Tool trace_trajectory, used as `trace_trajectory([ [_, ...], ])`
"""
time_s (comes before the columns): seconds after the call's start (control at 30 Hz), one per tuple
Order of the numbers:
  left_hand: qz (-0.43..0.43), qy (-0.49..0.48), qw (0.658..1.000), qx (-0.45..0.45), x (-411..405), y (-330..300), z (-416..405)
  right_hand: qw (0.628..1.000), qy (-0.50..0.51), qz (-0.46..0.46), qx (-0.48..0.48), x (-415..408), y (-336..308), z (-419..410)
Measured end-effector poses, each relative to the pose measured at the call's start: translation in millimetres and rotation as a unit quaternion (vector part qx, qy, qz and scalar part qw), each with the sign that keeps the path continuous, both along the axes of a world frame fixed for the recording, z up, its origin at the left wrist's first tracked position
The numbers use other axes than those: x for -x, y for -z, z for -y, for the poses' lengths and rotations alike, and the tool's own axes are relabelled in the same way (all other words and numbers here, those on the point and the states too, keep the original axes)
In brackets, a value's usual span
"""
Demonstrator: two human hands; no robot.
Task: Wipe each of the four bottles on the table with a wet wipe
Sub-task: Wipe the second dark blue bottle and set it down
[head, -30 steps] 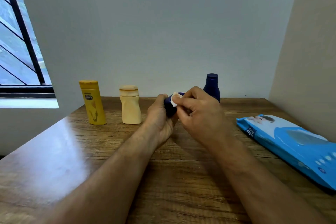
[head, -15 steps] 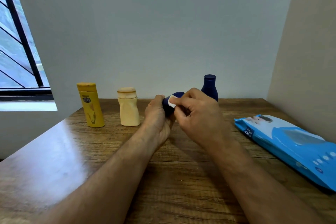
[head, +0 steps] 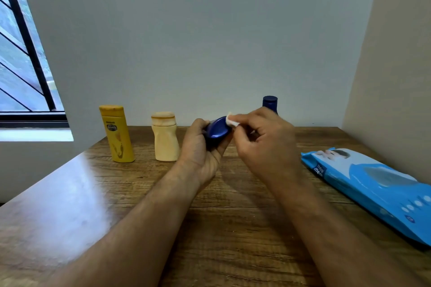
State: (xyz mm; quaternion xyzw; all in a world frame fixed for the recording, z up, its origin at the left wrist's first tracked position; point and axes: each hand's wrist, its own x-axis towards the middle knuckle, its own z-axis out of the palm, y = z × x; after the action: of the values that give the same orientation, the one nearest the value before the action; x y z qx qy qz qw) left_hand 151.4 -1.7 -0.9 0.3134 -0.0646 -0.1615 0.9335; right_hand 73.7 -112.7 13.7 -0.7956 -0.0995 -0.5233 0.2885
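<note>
Item in hand: small dark blue bottle, gripped in your left hand, fingers curled round its body, and tipped so its broad rounded end faces you, raised above the bench, likely so the wipe can reach that face. Tool: white wet wipe, folded small and pinched between the thumb and fingertips of your right hand, pressed to the bottle's upper right edge; the tight pinch looks meant to give a firm rubbing pad. Standing stock, far side of the bench by the wall: yellow bottle far left, cream bottle just right of it, both upright and apart; second dark blue bottle behind your right hand, only cap and shoulder showing. Supply: blue wipe pack, lying flat at the right edge, within easy reach for a fresh sheet. Status, judged: one of four bottles under wiping; which of the others are done cannot be told.
</note>
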Motion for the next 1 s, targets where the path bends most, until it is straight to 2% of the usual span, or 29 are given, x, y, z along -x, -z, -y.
trace_trajectory([
  [0.1, -0.01, 0.02, 1.0, 0.0, 7.0, -5.2, -4.4, 0.998, -0.022, 0.008, -0.054, 2.2, -2.5, 6.1],
  [0.23, -0.016, 0.013, 1.0, -0.018, 9.1, -5.4, -4.6, 0.991, -0.118, -0.047, -0.04, 5.6, -0.2, 5.7],
  [0.37, -0.008, 0.014, 1.0, -0.027, 1.7, -2.9, -6.5, 0.98, -0.17, -0.099, -0.02, 7.6, 1.2, 4.1],
  [0.43, -0.003, 0.018, 0.999, -0.028, 4.0, -4.2, -6.1, 0.981, -0.172, -0.077, -0.049, 8.4, 0.5, 1.2],
  [0.5, 0.002, 0.012, 0.999, -0.032, 5.8, -5.2, -6.6, 0.983, -0.154, -0.015, -0.098, 8.4, -2.0, 1.8],
  [0.6, 0.003, 0.012, 0.999, -0.029, 9.1, -6.1, -9.7, 0.986, -0.077, 0.045, -0.139, 7.4, -5.9, 6.6],
  [0.7, 0.025, 0.021, 0.998, -0.051, 15.9, -9.0, -8.9, 0.993, -0.044, 0.001, -0.111, 4.9, -4.6, 3.2],
  [0.77, 0.035, 0.02, 0.997, -0.059, 18.8, -10.1, -7.7, 0.994, -0.076, -0.054, -0.057, 2.6, -1.0, -2.3],
  [0.83, 0.045, 0.032, 0.997, -0.06, 19.5, -11.0, -8.4, 0.987, -0.123, -0.094, -0.047, 2.0, 1.5, -5.6],
  [1.0, 0.091, 0.047, 0.99, -0.094, 18.7, -8.1, -10.2, 0.99, -0.11, -0.065, -0.053, 3.6, -0.6, -4.1],
])
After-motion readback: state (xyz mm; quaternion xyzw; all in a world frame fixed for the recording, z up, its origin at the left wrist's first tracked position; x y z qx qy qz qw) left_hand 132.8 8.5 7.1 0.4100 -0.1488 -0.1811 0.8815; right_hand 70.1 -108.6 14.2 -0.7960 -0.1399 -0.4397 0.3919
